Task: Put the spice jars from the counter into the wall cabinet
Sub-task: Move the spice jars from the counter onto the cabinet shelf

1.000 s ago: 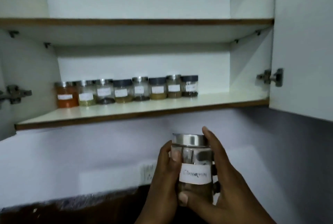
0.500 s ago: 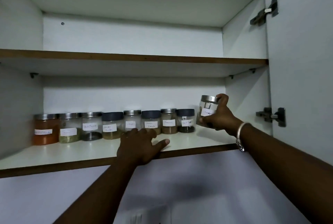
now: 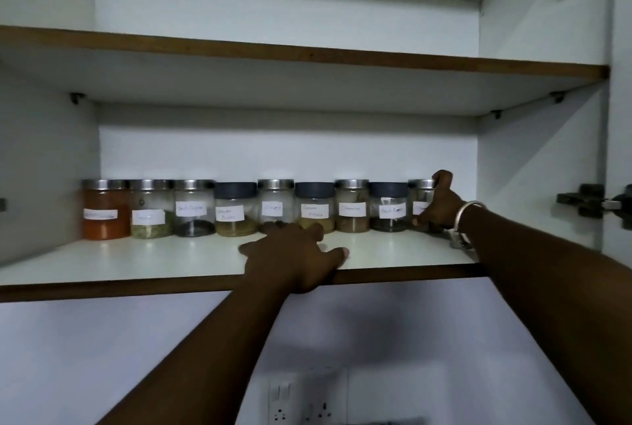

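A row of several labelled spice jars (image 3: 352,205) stands along the back of the lower shelf (image 3: 171,260) of the open wall cabinet. At the row's right end stands a glass jar with a steel lid (image 3: 420,199), set down on the shelf beside a dark-lidded jar (image 3: 389,207). My right hand (image 3: 441,202) is wrapped around that end jar, thumb over its lid. My left hand (image 3: 297,258) lies flat on the shelf's front edge, fingers spread, holding nothing.
The upper shelf (image 3: 307,57) holds nothing. The cabinet's right door (image 3: 620,116) stands open with hinges (image 3: 581,200) on its inner side. Free shelf room lies right of the end jar. A wall socket panel (image 3: 301,400) sits below the cabinet.
The jar, held in both hands below the cabinet a second ago, was lifted by my right hand and lowered onto the shelf at the row's right end. My left hand moved to the shelf edge.
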